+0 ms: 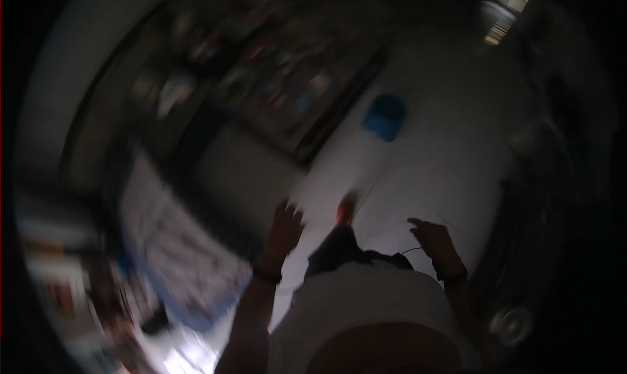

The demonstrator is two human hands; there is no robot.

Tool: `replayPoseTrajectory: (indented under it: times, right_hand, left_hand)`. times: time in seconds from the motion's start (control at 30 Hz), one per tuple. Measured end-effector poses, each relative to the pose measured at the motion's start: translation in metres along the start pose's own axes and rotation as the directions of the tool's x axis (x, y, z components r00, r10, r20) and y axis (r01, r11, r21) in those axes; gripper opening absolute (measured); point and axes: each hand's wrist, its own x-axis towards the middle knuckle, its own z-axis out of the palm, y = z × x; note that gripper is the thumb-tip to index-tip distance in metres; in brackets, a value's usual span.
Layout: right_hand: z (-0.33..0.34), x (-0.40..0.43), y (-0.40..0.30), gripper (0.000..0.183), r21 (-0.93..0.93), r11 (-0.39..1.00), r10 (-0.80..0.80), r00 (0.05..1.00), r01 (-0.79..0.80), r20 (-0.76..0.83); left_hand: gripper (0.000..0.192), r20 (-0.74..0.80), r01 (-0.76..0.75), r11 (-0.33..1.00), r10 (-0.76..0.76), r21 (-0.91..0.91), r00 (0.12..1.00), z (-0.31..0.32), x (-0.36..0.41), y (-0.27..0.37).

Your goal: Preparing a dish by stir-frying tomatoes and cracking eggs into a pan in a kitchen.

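Observation:
My left hand [286, 226] hangs in front of my body with its fingers spread and nothing visible in it. Dark bands circle both wrists. To the right, my right hand [433, 239] is held out low, its index finger apart from the rest; I see no object in it. A thin dark cord [410, 250] runs between that hand and my dark shorts or trousers [333, 251]. One bare foot [346, 208] is forward on the pale floor [431, 178]. Ahead of it stands a blue object [384, 117], perhaps a plastic stool or bucket, too blurred to name.
The room is dim and blurred. A patterned cloth [181, 246] covers a raised surface at left. Beyond it, many small mixed items [284, 80] lie within a dark-edged area. A round pale object [511, 325] is at lower right. Bright light [191, 359] falls at lower left.

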Motion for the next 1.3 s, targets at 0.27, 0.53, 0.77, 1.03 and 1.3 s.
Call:
replayPoseTrajectory:
  times: [0.27,0.53,0.77,1.03,1.3]
  right_hand:
    - [-0.055,-0.01,0.093,0.027,0.124,0.806,0.587,0.808,-0.578,-0.049]
    - [-0.073,0.027,0.186,0.025,0.457,0.471,0.803,0.581,-0.754,0.131]
    - [-0.129,0.071,0.354,0.024,0.405,0.687,0.706,0.686,-0.603,-0.176]
    - [-0.226,0.203,0.509,0.022,0.214,0.91,0.399,0.888,-0.354,-0.23]
    - [-0.293,0.302,0.648,0.024,0.403,0.727,0.609,0.793,-0.555,-0.006]
  left_hand:
    - [0.033,0.083,-0.477,0.856,0.499,-0.198,0.862,0.021,0.295,0.065]
    - [0.035,0.08,-0.791,0.563,0.824,-0.239,0.561,0.037,0.502,0.203]
    - [0.036,0.183,-0.655,0.712,0.7,-0.254,0.69,0.067,0.61,0.237]
    - [0.029,0.397,-0.309,0.932,0.361,-0.191,0.844,0.065,0.726,0.249]
    - [0.033,0.153,-0.275,0.952,0.294,-0.136,0.943,0.147,0.896,0.245]
